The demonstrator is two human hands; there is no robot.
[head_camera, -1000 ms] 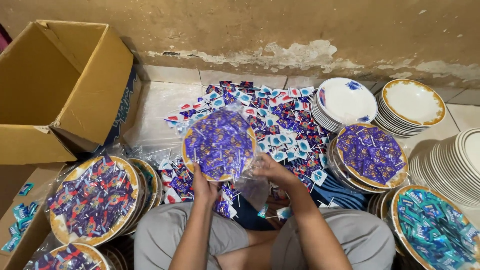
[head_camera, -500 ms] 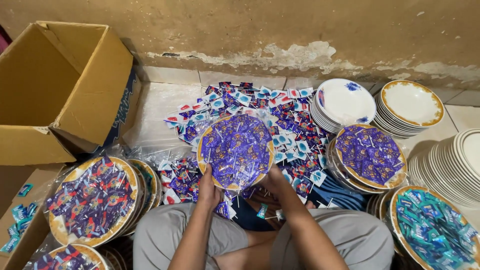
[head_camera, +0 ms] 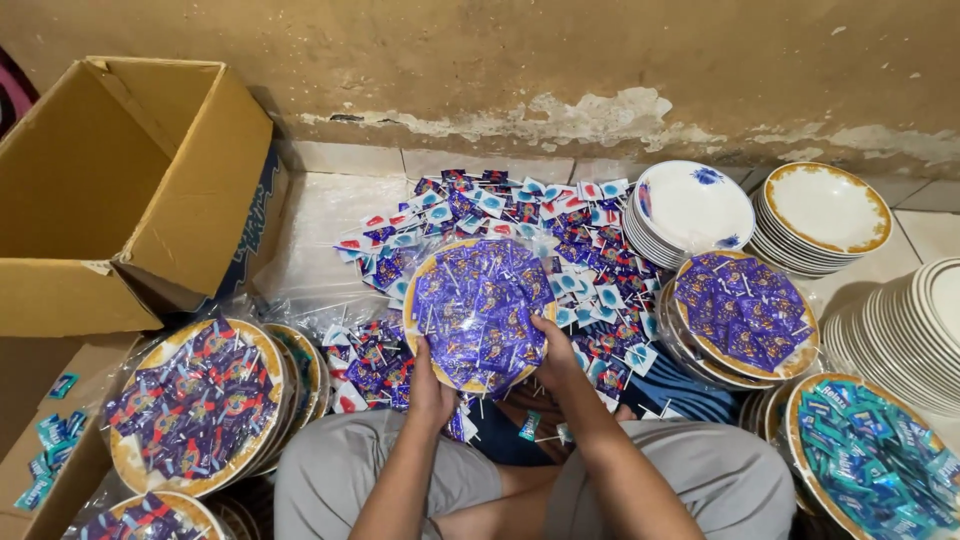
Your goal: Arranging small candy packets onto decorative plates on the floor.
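Single head view, looking steeply down from close above the lap, facing the wall [head_camera: 600,60], probably seated height

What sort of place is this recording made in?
Probably an informal home packing spot on a tiled floor: stacks of plates, a heap of small sachets, an open cardboard box and a worn, peeling wall.
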